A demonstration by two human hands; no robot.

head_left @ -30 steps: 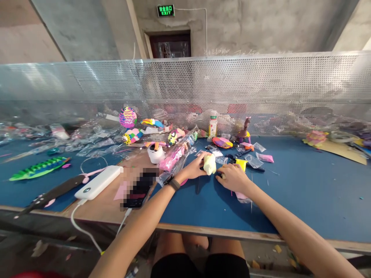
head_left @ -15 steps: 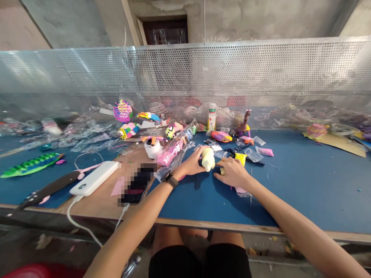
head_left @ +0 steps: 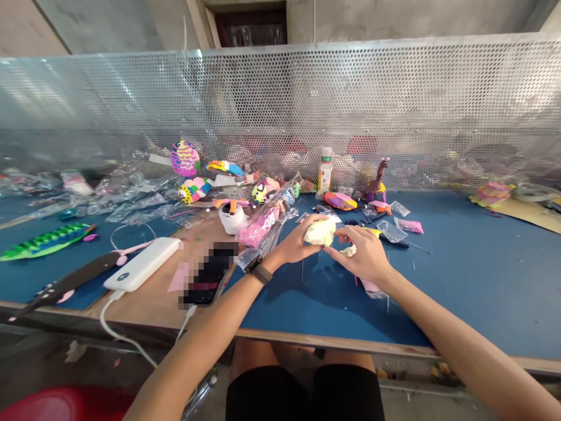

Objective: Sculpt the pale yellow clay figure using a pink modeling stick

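Note:
My left hand [head_left: 295, 244], with a dark watch on its wrist, is closed around a pale yellow lump [head_left: 321, 233] that looks like modelling clay. The lump is held above the blue tabletop. At its right side is my right hand [head_left: 369, 255], with thumb and index fingertips at the lump's edge. A smaller pale yellow clay piece [head_left: 349, 251] is tucked in the curled fingers of that hand. Under the right hand lies a pink packet [head_left: 373, 289], partly hidden. Just behind the hands, a bit of a yellow packet [head_left: 375, 233] shows.
Painted clay figures, among them a white pot-like one [head_left: 233, 221] and a giraffe-like one [head_left: 380, 182], stand toward the perforated metal screen [head_left: 263, 99]. A bottle [head_left: 325, 171] is between them. A white power bank [head_left: 142, 264] and a phone [head_left: 214, 272] lie left.
The clay lump has turned from upright to lying sideways in my left hand. My right hand has come up to its edge. The view has tilted down slightly.

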